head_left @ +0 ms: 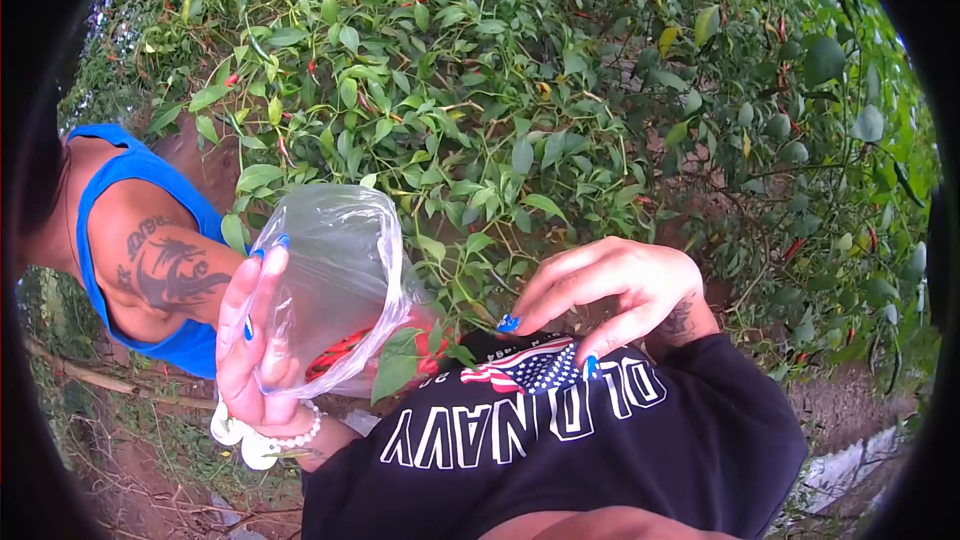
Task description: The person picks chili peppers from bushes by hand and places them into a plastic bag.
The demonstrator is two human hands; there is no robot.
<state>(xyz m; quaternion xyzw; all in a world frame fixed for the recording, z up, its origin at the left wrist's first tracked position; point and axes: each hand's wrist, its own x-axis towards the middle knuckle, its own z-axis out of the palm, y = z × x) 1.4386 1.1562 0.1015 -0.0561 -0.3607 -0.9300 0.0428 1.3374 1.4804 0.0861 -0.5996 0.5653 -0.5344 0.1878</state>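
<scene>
My left hand (250, 330) is closed on the rim of a clear plastic bag (335, 230), with blue-painted nails showing at its edge. Red chili peppers (350, 355) lie inside the lower part of the bag, whose mouth gapes toward the right. My right hand (620, 285) hovers in front of my black shirt (600, 450), its thumb and fingers apart and nothing visible between them. Leafy chili stems (400, 365) reach in between the bag and my right hand.
Dense chili plants (480, 110) with scattered red and green peppers fill the space ahead and to the right. Close on the left is another person in a blue tank top (195, 355); that person's hands are hidden. Bare soil and dry stalks (110, 380) lie at lower left.
</scene>
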